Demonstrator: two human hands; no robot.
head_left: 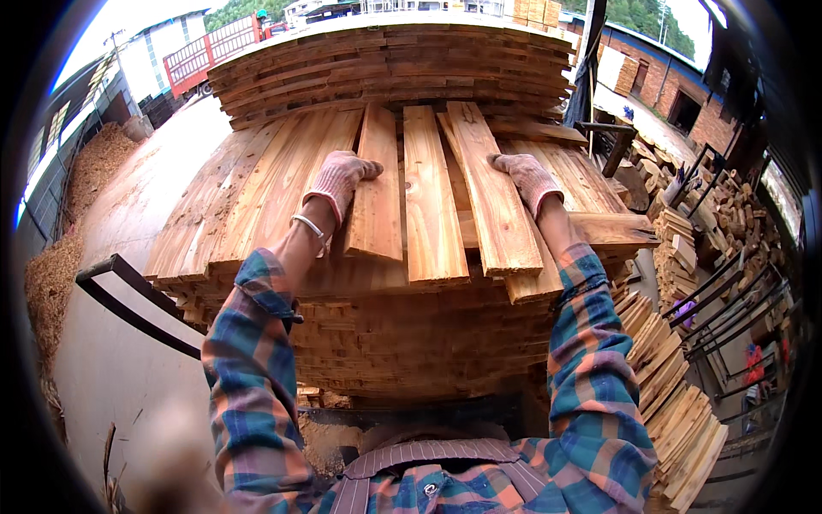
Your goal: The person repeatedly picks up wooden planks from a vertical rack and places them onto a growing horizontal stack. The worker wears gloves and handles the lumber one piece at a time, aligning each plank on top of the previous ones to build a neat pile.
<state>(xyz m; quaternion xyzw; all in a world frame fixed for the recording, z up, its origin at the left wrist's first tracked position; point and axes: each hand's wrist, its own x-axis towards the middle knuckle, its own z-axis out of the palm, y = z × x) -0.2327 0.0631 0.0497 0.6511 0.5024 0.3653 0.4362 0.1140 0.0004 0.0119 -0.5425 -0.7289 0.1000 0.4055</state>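
Observation:
Both my hands wear pale knitted work gloves and lie over a stack of sawn wooden boards. My left hand [341, 182] is closed on the left edge of a wooden plank [377, 218], its fingertips curled over the top face. Along the right edge of another wooden plank [491, 210], my right hand [529, 177] is closed in the same way; its fingers under the wood are hidden. Between these two lies a loose plank [431, 201] that neither hand touches. One more board [535, 278] shows beneath the right-hand plank.
Behind rises a higher layered pile of boards [394, 73]. Crosswise boards [608, 227] jut out at the right. A black metal bar frame [128, 300] stands at the left, near heaped wood chips [103, 167]. Stacked firewood [736, 206] and leaning slats [672, 411] fill the right side.

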